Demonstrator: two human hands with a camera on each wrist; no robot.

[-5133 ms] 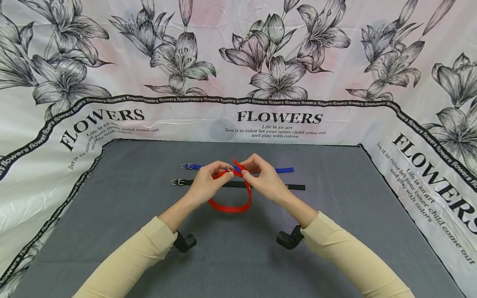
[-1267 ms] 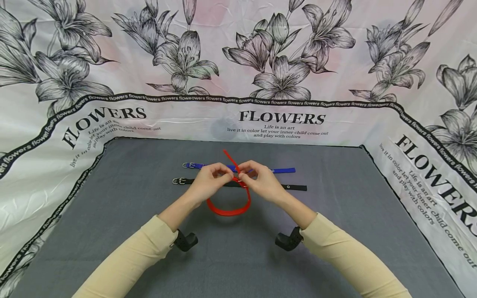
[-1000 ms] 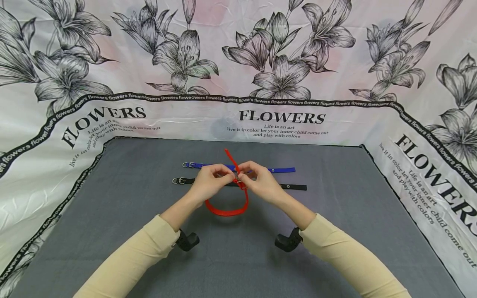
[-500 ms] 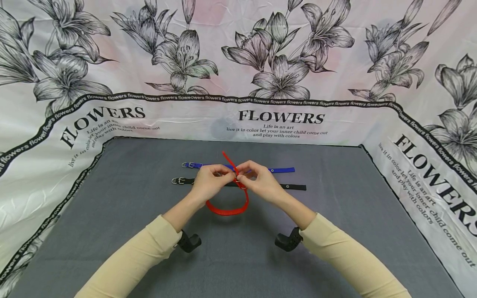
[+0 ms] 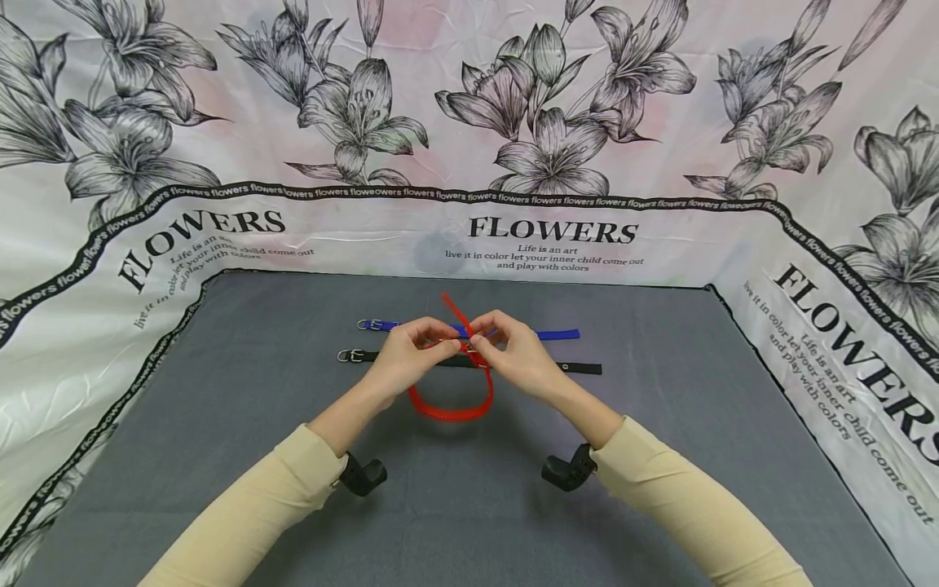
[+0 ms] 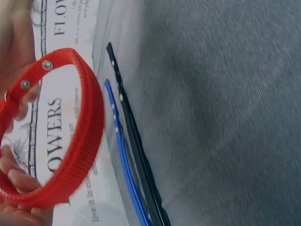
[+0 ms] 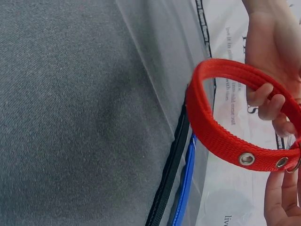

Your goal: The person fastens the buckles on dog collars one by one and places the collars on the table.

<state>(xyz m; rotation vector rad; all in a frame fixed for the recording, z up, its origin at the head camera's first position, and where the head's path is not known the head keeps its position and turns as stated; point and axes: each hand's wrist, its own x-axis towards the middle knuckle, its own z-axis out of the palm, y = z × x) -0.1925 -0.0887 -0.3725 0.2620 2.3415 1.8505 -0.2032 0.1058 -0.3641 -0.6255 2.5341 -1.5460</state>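
Head view: the fingers of my left hand (image 5: 411, 356) and right hand (image 5: 517, 356) pinch the red eyeleted collar (image 5: 451, 414), holding it looped above the desk (image 5: 469, 514) with its free tip pointing away from me. Beyond the loop, the black buckled collar (image 5: 455, 362) lies crosswise, and the blue buckled collar (image 5: 559, 335) just behind it.
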